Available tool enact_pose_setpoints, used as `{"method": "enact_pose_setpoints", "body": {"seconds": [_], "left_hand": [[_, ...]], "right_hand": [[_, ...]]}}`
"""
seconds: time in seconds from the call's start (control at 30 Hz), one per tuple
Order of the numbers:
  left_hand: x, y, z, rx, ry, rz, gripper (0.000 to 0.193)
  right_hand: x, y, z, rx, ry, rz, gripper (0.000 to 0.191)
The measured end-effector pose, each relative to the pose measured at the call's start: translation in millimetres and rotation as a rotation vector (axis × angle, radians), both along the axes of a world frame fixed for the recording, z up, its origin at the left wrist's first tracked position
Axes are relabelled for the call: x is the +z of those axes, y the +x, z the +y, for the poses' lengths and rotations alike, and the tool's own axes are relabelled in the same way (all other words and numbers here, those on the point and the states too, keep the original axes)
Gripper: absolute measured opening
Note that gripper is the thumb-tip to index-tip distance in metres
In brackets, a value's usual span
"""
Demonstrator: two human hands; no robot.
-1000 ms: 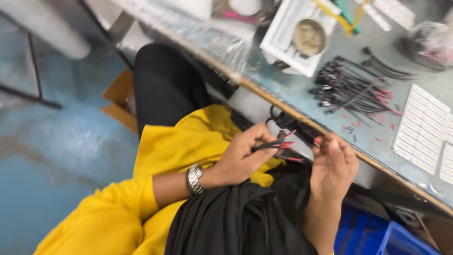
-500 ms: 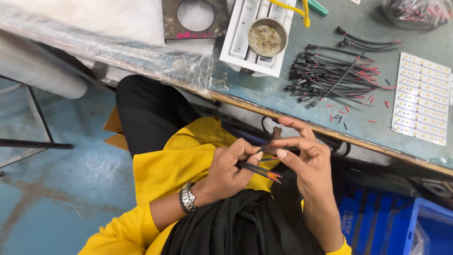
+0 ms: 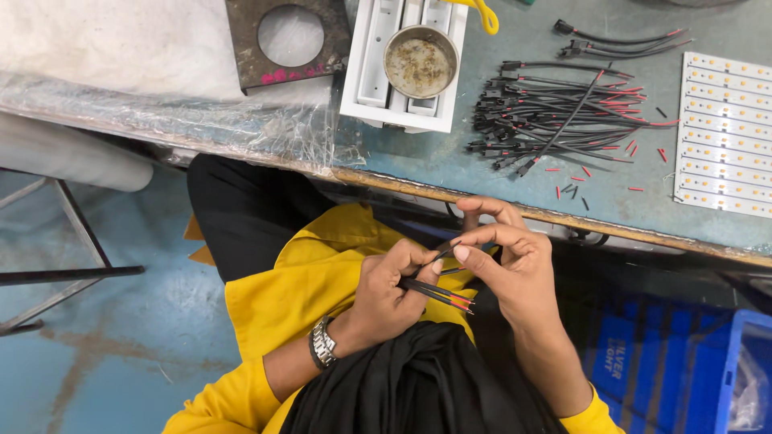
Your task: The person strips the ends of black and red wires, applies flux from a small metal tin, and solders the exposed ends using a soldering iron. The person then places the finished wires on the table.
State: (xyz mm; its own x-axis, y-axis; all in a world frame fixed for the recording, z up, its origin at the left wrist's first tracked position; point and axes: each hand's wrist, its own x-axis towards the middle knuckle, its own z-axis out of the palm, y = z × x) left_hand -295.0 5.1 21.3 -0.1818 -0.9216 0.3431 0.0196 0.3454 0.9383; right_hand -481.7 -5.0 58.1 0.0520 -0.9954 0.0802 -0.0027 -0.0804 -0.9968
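While the left hand pinches a black-and-red wire lead over the lap, the right hand closes thumb and forefinger on what may be the same lead's upper end, though the fingers hide it. Beyond them lies a worn blue-grey workbench carrying a pile of wire leads, a white LED panel and a metal cup. Below is a painted blue floor.
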Motion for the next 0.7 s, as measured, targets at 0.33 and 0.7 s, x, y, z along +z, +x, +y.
{"method": "enact_pose_setpoints", "body": {"seconds": [0.33,0.7], "left_hand": [[-5,-6,2,-0.035,0.161,0.109,0.014],[-13,-8,2,-0.021,0.231,0.133,0.014]], "right_hand": [[-15,8,4,-0.077,0.080,-0.183,0.008],[-23,12,5,-0.084,0.043,-0.228,0.009]]}}
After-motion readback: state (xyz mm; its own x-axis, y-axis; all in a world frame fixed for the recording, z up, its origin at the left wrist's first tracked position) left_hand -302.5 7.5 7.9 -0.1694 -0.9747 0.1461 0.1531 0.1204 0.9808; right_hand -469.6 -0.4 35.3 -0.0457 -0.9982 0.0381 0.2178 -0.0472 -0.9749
